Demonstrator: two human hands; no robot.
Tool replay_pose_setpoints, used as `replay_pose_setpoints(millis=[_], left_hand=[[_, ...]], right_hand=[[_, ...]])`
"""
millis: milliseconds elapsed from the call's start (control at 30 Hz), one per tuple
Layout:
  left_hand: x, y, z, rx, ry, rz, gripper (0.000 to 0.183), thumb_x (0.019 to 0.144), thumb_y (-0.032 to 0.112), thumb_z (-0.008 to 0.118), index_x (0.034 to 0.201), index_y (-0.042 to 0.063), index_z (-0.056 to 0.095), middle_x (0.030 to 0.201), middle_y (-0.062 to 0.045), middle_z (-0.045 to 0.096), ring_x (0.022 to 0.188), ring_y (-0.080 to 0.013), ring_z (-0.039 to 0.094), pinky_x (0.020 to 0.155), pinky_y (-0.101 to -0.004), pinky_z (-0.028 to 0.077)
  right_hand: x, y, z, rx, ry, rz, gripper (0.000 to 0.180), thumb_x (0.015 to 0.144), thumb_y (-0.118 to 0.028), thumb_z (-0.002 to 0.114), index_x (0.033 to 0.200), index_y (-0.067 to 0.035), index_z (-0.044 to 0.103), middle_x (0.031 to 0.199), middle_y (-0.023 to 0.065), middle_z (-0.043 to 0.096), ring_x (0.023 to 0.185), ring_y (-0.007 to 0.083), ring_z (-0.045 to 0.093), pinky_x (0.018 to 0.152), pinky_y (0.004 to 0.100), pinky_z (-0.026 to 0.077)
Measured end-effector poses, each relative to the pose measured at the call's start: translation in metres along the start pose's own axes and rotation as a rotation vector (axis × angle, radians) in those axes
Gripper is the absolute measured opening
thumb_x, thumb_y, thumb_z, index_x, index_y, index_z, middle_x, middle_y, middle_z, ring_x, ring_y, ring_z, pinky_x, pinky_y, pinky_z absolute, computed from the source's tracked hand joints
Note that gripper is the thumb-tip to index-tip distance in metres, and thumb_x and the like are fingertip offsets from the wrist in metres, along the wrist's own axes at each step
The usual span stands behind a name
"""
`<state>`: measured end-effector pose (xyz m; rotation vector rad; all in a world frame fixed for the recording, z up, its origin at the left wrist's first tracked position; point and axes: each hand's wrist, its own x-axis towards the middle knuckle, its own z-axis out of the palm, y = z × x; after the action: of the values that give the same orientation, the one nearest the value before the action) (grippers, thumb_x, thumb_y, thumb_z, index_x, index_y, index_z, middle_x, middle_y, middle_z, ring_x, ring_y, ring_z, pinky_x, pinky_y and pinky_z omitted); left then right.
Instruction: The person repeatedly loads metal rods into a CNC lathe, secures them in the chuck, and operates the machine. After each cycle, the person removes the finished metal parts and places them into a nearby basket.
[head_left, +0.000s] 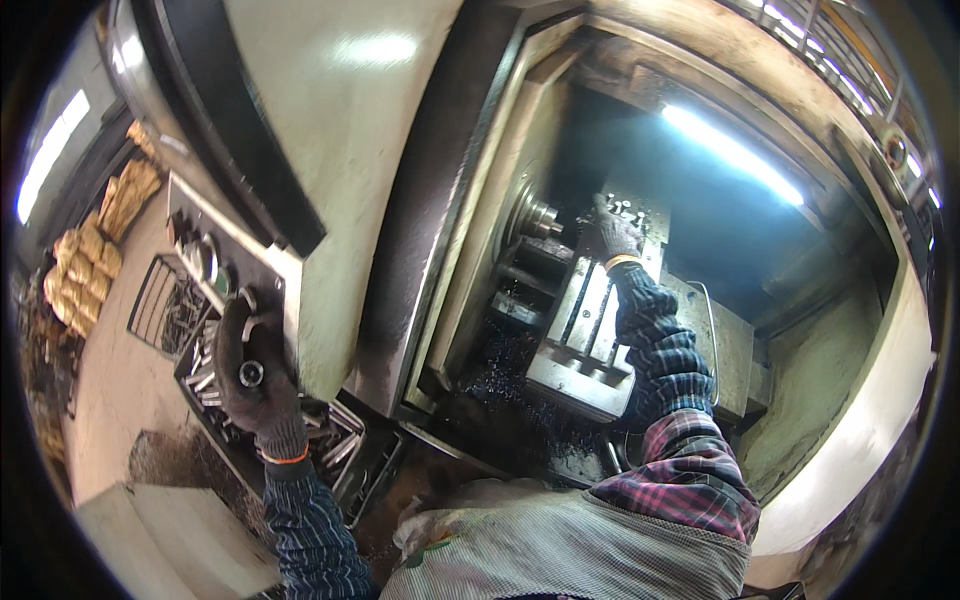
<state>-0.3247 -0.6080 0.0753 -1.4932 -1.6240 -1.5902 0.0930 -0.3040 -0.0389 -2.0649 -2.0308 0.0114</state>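
Observation:
My left hand (259, 375), in a dark knit glove with an orange cuff, is held over a bin of metal parts. A small round metal part (251, 373) with a hole shows against it, and its fingers are curled. My right hand (621, 234), gloved too, reaches inside a lathe enclosure to the tooling block (645, 206) with several bolts, at the far end of a slotted metal cross slide (589, 315). Left of that hand is the spindle chuck or collet (541, 220). What the right fingers touch cannot be made out.
A bin of short metal bars (341, 442) lies below the left hand. The sliding door (360, 150) stands left of the opening. A lit tube lamp (735, 154) hangs inside. Metal chips (506, 375) lie under the slide. A wire basket (169, 304) and tan sacks (82, 266) are farther left.

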Motion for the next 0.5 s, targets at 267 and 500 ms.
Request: replay_pose_setpoints(millis=[267,500], left_hand=[[0.021,0.019,-0.016,0.076,-0.242,-0.039,0.035,0.093,-0.003,0.059,0.127,0.002,0.063,0.12,-0.01,0.07,0.112,-0.019,0.065,0.097,-0.0331,0.05],[-0.006,0.032,-0.047,-0.279,-0.373,-0.301,0.04,0.087,0.007,0.073,0.126,0.005,0.064,0.131,-0.012,0.064,0.12,-0.0207,0.06,0.096,-0.0309,0.051]], right_hand=[[0.061,0.011,0.051,0.961,0.132,-0.396,0.029,0.091,-0.011,0.059,0.118,-0.005,0.065,0.111,0.0178,0.07,0.102,0.0316,0.069,0.088,0.0385,0.054],[0.042,0.002,0.043,-0.134,-0.094,-0.773,0.025,0.089,-0.027,0.062,0.097,-0.006,0.074,0.094,0.0184,0.071,0.09,0.0347,0.068,0.077,0.0417,0.053]])
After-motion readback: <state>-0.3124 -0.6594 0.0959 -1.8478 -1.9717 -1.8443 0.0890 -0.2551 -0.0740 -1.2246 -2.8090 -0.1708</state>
